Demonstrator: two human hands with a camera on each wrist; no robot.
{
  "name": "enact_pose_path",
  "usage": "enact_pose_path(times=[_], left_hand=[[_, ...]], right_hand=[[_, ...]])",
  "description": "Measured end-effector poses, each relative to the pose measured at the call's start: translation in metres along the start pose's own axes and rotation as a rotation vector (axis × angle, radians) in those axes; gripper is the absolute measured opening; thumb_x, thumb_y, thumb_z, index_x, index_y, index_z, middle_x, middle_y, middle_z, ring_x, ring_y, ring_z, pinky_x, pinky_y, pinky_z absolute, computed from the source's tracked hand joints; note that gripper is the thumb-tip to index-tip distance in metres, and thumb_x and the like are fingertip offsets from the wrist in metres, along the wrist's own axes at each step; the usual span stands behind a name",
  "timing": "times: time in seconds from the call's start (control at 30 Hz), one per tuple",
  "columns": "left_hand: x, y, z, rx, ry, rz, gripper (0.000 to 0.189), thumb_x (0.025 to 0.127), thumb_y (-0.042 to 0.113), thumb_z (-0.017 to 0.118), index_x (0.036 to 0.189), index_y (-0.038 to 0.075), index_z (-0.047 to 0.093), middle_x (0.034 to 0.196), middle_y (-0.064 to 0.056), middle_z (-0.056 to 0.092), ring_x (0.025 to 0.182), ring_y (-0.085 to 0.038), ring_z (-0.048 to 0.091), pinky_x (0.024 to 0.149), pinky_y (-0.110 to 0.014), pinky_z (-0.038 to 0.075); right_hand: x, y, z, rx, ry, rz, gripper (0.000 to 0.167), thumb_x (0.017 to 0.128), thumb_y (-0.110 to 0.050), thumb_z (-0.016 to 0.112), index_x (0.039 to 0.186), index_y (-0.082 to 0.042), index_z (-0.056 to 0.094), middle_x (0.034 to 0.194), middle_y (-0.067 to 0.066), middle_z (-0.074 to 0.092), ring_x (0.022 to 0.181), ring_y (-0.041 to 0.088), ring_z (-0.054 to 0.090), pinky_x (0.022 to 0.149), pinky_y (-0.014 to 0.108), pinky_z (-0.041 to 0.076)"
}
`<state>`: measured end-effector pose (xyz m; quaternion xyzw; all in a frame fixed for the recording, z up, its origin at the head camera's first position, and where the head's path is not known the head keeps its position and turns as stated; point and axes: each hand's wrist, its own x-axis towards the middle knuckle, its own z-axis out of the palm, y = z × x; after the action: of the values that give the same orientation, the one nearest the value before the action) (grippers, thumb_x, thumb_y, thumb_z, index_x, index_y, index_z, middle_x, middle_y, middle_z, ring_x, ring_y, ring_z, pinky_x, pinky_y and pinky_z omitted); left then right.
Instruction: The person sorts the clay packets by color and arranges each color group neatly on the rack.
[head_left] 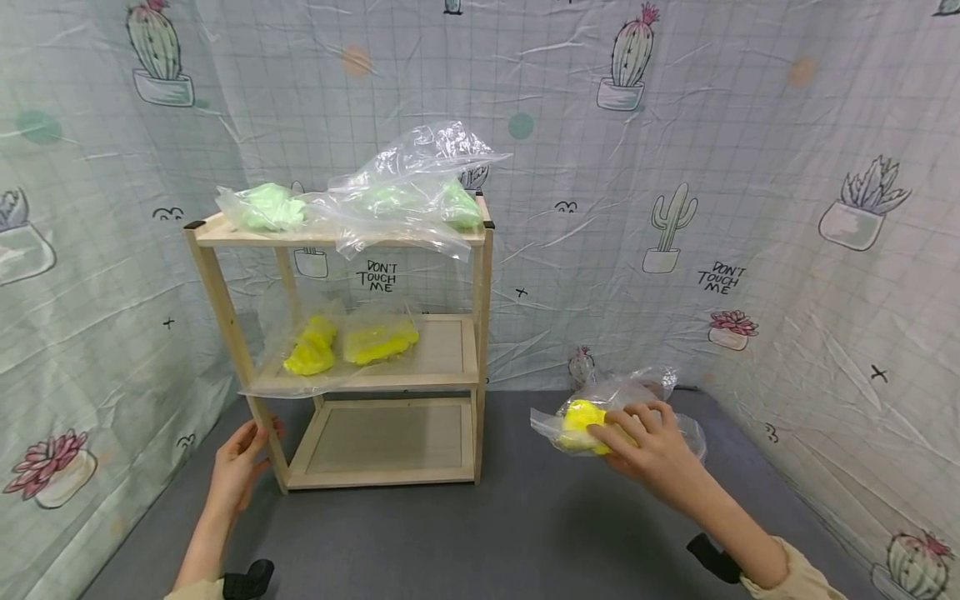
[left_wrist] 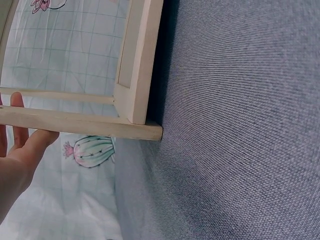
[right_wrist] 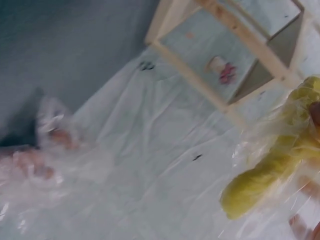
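Note:
My left hand (head_left: pixel 238 462) grips the front left post of a small wooden shelf (head_left: pixel 382 382); in the left wrist view its thumb and fingers (left_wrist: pixel 37 145) lie on either side of the post. My right hand (head_left: pixel 651 446) holds a clear zip bag with a bright yellow soft lump (head_left: pixel 581 423) above the table, right of the shelf. The right wrist view shows this yellow lump (right_wrist: pixel 255 187) through the plastic, with the hand mostly cut off. Two bags of yellow lumps (head_left: pixel 311 348) lie on the middle shelf, and bags of pale green lumps (head_left: pixel 273 208) on top.
Behind my right hand, another clear bag (head_left: pixel 663 382) with pinkish-brown contents lies on the dark grey table (head_left: pixel 450 542). A cactus-print sheet (head_left: pixel 555 275) hangs behind and at both sides. The bottom shelf board (head_left: pixel 386 442) sits low over the table.

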<state>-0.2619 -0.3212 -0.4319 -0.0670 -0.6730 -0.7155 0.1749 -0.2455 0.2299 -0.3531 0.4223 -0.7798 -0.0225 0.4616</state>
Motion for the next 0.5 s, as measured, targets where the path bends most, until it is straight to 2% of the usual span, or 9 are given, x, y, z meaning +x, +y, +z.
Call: enact_pose_path(times=[0.2,0.5], left_hand=[[0.001,-0.002,0.0,0.034,0.001,-0.006,0.03,0.093,0.025,0.044,0.12,0.014,0.051,0.096,0.024,0.061,0.09,0.009,0.056,0.066,-0.014,0.045],[0.001,-0.001,0.0,0.039,0.013,-0.008,0.034,0.092,0.026,0.044,0.121,0.01,0.05,0.095,0.024,0.061,0.089,0.009,0.056,0.066,-0.014,0.045]], right_hand=[[0.023,-0.012,-0.005,0.04,0.059,-0.052,0.038,0.097,-0.034,0.028,0.107,-0.017,0.06,0.098,0.007,0.056,0.086,0.023,0.048,0.077,0.046,0.032],[0.073,-0.034,-0.012,0.068,0.162,-0.202,0.028,0.096,-0.024,0.036,0.11,-0.013,0.057,0.103,0.002,0.059,0.091,0.02,0.053,0.079,0.044,0.035]])
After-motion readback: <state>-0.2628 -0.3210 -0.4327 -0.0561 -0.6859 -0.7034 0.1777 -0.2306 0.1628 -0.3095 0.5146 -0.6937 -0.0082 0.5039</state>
